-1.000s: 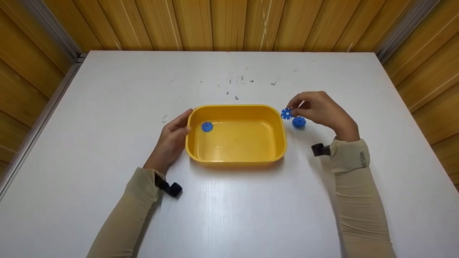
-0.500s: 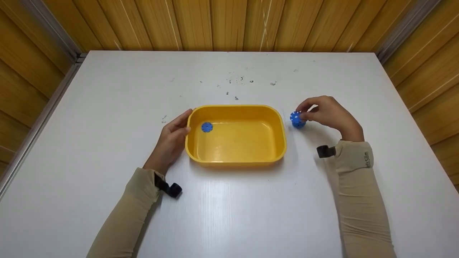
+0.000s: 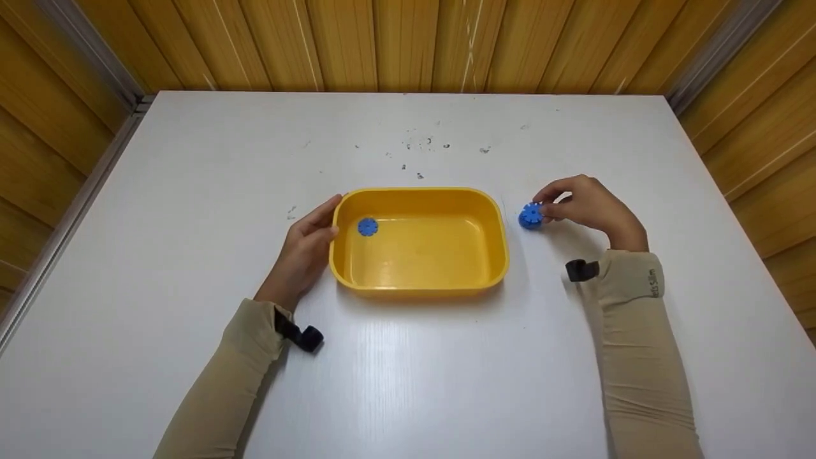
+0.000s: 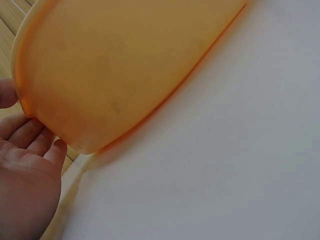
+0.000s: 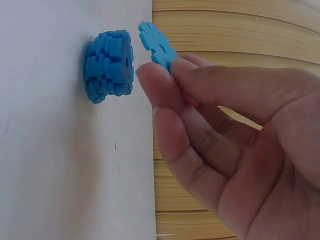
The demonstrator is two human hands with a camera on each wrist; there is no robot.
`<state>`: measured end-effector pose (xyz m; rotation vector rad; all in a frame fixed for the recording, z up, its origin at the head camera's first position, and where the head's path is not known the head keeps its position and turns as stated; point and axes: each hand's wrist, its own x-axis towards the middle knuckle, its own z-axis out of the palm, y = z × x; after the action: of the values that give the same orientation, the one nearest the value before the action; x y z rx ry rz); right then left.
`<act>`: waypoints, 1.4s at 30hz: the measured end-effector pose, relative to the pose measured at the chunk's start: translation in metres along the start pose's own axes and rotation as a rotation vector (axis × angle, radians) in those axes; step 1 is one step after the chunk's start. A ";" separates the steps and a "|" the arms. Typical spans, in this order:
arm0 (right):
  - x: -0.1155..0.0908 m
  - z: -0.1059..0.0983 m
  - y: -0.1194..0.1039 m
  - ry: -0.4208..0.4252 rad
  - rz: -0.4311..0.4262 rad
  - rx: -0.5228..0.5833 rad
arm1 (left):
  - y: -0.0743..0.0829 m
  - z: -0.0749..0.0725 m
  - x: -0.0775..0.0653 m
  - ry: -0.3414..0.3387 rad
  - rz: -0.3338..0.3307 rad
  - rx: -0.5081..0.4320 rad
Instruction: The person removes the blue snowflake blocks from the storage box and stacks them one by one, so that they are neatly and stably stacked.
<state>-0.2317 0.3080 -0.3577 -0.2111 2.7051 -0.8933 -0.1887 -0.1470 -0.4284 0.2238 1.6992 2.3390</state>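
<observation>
A yellow plastic tub [image 3: 424, 255] stands mid-table in the head view. My left hand [image 3: 306, 245] holds its left end, thumb at the rim and fingers against the outer wall. Inside the tub, near its left end, lies one blue notched disc [image 3: 368, 227]. To the right of the tub, my right hand [image 3: 590, 207] pinches another blue notched disc [image 5: 158, 45] between thumb and fingertips. This disc hovers tilted just above a short stack of blue notched discs [image 5: 107, 65] on the table, with a gap showing between them in the right wrist view.
The white table [image 3: 408, 370] has small dark scuff marks [image 3: 421, 145] behind the tub. Wood-look panel walls [image 3: 408, 44] rise at the back and both sides. A black wrist camera [image 3: 582, 270] sticks out from the right sleeve, another wrist camera [image 3: 310, 338] from the left.
My right hand has moved right and slightly toward me with its disc, from beside the tub's right rim to above the stack. The left hand and tub have stayed in place.
</observation>
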 end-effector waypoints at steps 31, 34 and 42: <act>-0.003 -0.002 -0.001 0.001 0.011 0.010 | -0.001 0.000 0.000 -0.013 0.036 -0.045; -0.004 -0.004 -0.005 0.013 0.000 0.005 | -0.001 0.000 0.000 -0.013 0.031 -0.049; -0.003 -0.010 -0.027 0.012 -0.033 -0.026 | -0.001 0.000 -0.001 -0.003 0.019 -0.056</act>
<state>-0.2303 0.2925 -0.3325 -0.2568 2.7333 -0.8714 -0.1878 -0.1474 -0.4294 0.2340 1.6343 2.3955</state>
